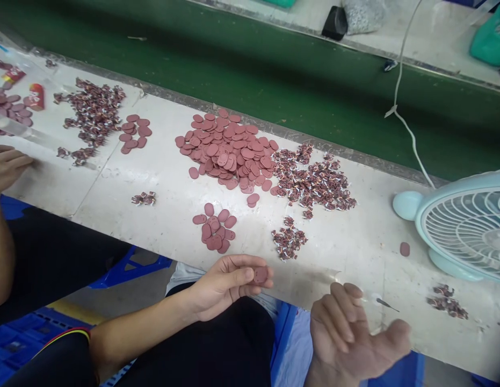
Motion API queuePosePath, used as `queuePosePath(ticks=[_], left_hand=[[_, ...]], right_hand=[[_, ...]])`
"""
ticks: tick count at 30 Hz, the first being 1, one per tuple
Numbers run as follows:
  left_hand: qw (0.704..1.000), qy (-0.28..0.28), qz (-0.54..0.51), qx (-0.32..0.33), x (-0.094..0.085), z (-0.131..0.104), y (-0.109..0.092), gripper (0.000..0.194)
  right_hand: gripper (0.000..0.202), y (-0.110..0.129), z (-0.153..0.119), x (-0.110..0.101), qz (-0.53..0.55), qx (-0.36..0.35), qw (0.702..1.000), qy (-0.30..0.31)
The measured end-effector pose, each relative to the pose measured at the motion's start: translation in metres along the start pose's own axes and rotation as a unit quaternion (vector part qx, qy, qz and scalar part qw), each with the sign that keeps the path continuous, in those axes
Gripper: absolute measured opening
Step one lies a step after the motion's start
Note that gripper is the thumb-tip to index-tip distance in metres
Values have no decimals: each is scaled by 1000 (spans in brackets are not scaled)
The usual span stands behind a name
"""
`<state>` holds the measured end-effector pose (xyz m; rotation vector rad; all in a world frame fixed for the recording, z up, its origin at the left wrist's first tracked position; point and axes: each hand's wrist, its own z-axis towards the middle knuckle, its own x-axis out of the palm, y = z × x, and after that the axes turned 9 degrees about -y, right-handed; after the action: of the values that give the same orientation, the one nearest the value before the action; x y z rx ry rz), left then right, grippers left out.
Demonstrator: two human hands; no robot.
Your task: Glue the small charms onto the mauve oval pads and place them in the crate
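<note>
My left hand (229,282) pinches a flat reddish-brown oval disc (260,276) between thumb and fingers, just off the table's near edge. Small holes or marks show on the disc's face. My right hand (346,333) is palm up to the right, thumb spread from half-curled fingers, holding nothing that I can see. Beside it a thin dark pointed thing (386,305) lies on the table. Beyond my left hand are a small cluster of loose oval discs (215,228) and a small heap of tiny brown-and-white pieces (289,238).
A large pile of discs (229,148) and a larger heap of small pieces (314,180) lie farther back. A light-blue fan (471,226) stands at right, near a single disc (405,249). Another person's hand (8,164) rests on the table (113,183) at left.
</note>
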<state>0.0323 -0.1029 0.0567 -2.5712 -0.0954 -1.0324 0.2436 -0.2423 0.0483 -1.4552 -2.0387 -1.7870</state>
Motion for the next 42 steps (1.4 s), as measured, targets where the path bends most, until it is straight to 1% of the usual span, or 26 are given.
queuePosePath(ticks=[1, 2, 3, 4, 5, 7, 8, 9, 12, 16, 18, 20, 22, 23, 25, 26, 28, 30, 32, 33, 34, 36, 38, 42], left_hand=[[1000, -6, 0, 3, -1, 0, -1, 25], [1000, -12, 1, 5, -1, -1, -2, 25], [1000, -17, 1, 6, -1, -1, -2, 25], [1000, -21, 2, 6, -1, -1, -3, 24], [1000, -23, 2, 6, -1, -2, -3, 24], [1000, -20, 0, 7, 0, -2, -4, 25], [1000, -17, -2, 8, 0, -2, -4, 25], [1000, -16, -5, 9, 0, -2, -4, 26], [1000, -21, -13, 5, -3, -2, -2, 27], [1000, -25, -12, -5, -5, 0, 0, 26], [1000, -21, -9, -9, -6, 0, 1, 26], [1000, -18, -6, -11, -5, 0, 0, 25], [1000, -16, -4, -8, -5, 0, -1, 24], [1000, -17, -3, -6, -6, 0, -2, 24], [1000, -21, -3, -2, -7, 1, -3, 24], [1000, -24, -3, 0, -7, 1, -3, 25], [1000, -30, -3, -1, -7, 1, -3, 26], [999, -37, 6, -3, -6, 1, -1, 26], [999, -38, 23, -3, -4, 1, 2, 28], [999, -35, 34, -1, -3, 1, 4, 29], [999, -30, 45, 3, -1, 0, 6, 30], [998, -20, 62, 15, 1, 0, 9, 31], [997, -9, 68, 32, 4, 0, 12, 30], [996, 3, 64, 56, 8, -1, 13, 22]], right_hand=[[15, -5, -3, 5, -126, -70, 987, -69], [16, -10, -5, 12, -248, -120, 954, -117], [19, -16, -4, 18, -355, -147, 913, -135], [24, -21, -1, 24, -440, -153, 876, -123], [27, -26, 3, 29, -519, -156, 835, -94], [29, -31, 15, 34, -666, -182, 723, -38], [29, -32, 20, 35, -706, -191, 682, -15], [28, -32, 23, 35, -722, -193, 665, 0], [22, -30, 25, 36, -739, -174, 651, 20], [13, -28, 18, 45, -771, -150, 619, 4], [12, -28, 15, 49, -784, -144, 604, -1], [12, -28, 14, 50, -789, -146, 598, -2], [15, -28, 11, 48, -782, -155, 603, -8], [17, -28, 10, 46, -773, -159, 614, -14], [23, -28, 5, 43, -740, -156, 653, -35], [28, -27, 2, 42, -717, -150, 679, -53], [34, -23, -5, 41, -648, -129, 743, -102], [28, -18, -14, 43, -551, -99, 818, -133], [17, -13, -22, 48, -443, -61, 886, -122], [14, -11, -25, 52, -401, -44, 909, -106], [12, -9, -28, 57, -371, -30, 923, -93], [10, -9, -31, 67, -350, -19, 933, -84], [10, -11, -33, 76, -356, -19, 929, -95], [12, -14, -36, 87, -363, -5, 920, -152]])
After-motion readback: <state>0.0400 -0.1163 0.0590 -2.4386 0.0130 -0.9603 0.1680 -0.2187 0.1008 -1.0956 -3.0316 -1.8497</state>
